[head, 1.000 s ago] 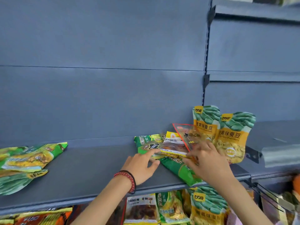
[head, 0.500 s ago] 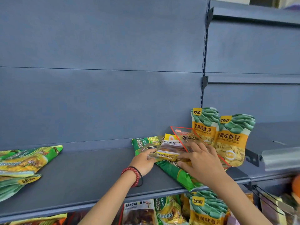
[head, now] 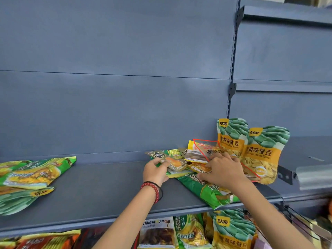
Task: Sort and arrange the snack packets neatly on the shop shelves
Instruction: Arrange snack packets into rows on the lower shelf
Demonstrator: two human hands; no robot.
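A heap of small snack packets (head: 195,155) lies on the grey shelf (head: 100,191) right of centre. My left hand (head: 155,170) pinches a small clear packet with an orange snack (head: 175,163) at the heap's left side. My right hand (head: 222,170) rests spread on the heap, fingers over a red-edged clear packet (head: 206,149) and a long green packet (head: 208,191) that reaches the shelf's front edge. Two broad bean pouches (head: 258,153) stand upright against the back panel to the right.
Several green and yellow packets (head: 32,175) lie flat at the shelf's left end. The lower shelf holds more packets (head: 190,232). A shelf bracket (head: 284,174) and a neighbouring shelf's edge (head: 312,177) sit to the right.
My left hand went from lying flat on the green packet to pinching the small orange-snack packet and drawing it left. My right hand stayed on the heap.
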